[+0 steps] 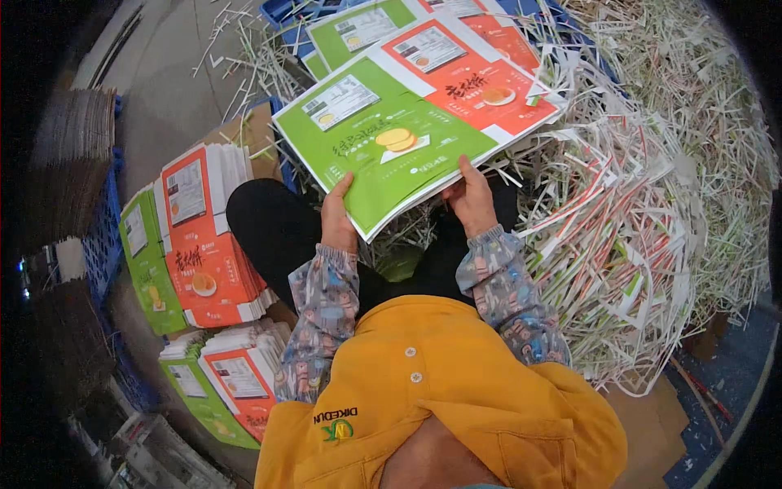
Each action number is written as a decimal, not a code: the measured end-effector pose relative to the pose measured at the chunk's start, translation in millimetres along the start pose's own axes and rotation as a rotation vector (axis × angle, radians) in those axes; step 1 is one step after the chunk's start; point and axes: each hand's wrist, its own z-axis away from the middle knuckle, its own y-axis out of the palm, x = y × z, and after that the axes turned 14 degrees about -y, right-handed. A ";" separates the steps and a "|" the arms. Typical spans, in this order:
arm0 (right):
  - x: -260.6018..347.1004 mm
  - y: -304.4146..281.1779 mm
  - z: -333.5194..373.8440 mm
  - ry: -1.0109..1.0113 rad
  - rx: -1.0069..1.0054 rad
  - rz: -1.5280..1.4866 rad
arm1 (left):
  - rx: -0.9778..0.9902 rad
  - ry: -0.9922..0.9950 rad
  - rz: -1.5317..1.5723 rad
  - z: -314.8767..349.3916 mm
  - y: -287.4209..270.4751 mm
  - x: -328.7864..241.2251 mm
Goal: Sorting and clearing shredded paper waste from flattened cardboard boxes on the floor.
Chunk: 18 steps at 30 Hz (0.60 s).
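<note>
Printed sheets (391,130) held tilted above lap, far side over further sheets (358,33) on blue pallet (277,12). Near-left corner gripped by left hand (336,213), near edge by right hand (472,202); both partly closed, thumbs on top, fingers mostly hidden; grips spaced apart, probably for layers to be kept level. Green-and-red stacks (213,244) placed left, apparently away from heaped paper strips (611,244).

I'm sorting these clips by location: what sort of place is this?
Probably a packaging or print-finishing workshop: printed green-and-red sheets held by the left hand and right hand, similarly printed stacks at left, and a big heap of paper-like strips at right.
</note>
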 end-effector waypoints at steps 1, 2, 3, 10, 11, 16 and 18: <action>-2.1 6.9 4.8 -0.033 -0.137 -0.151 | -0.011 -0.001 0.003 -0.7 -2.5 0.2; -6.7 -1.9 3.9 -0.008 -0.138 -0.210 | 0.029 -0.014 0.026 -1.7 -3.8 -0.3; -7.8 -2.6 4.8 -0.001 -0.140 -0.210 | 0.072 -0.026 0.050 -2.6 -4.3 -1.0; -5.6 18.5 17.1 0.016 -0.248 -0.286 | 0.045 -0.018 0.028 -3.1 -9.5 -1.5; -5.3 18.6 18.4 0.048 -0.268 -0.327 | 0.039 -0.015 0.034 -3.7 -9.3 -2.5; -2.2 4.6 21.1 0.062 -0.078 -0.474 | 0.060 0.019 0.010 -2.2 1.0 -5.5; 1.7 4.1 23.0 0.110 -0.084 -0.440 | 0.053 0.046 0.002 -0.8 3.5 -7.2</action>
